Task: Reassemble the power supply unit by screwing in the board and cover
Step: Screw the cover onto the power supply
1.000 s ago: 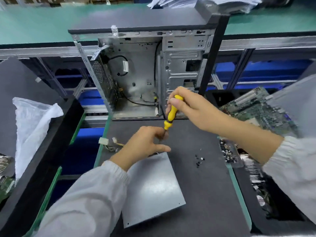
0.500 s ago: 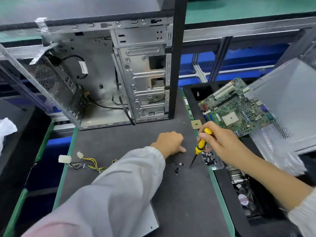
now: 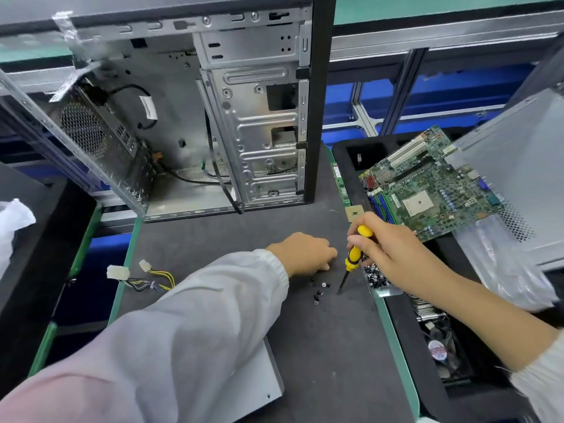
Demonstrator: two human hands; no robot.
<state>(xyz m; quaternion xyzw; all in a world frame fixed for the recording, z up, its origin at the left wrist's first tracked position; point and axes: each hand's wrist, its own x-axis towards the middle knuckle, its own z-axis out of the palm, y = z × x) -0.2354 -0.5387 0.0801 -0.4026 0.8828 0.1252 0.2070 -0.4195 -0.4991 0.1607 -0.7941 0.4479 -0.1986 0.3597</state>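
Note:
The grey power supply unit (image 3: 259, 389) lies on the dark mat near me, mostly hidden under my left sleeve. Its cable bundle with white connectors (image 3: 143, 276) trails to the left. My left hand (image 3: 303, 253) reaches over the mat, fingers curled down at a few loose black screws (image 3: 319, 290); whether it pinches one I cannot tell. My right hand (image 3: 387, 251) grips a yellow-handled screwdriver (image 3: 354, 257), its tip pointing down at the mat beside the screws.
An open computer case (image 3: 213, 117) stands at the back of the mat. A small clear tray of screws (image 3: 377, 280) sits at the mat's right edge. A green motherboard (image 3: 433, 184) and a grey metal panel (image 3: 518, 166) lie in the black bin on the right.
My view swung right and both hands left the power supply, moving right to the loose screws. In the last half second they stay nearly still.

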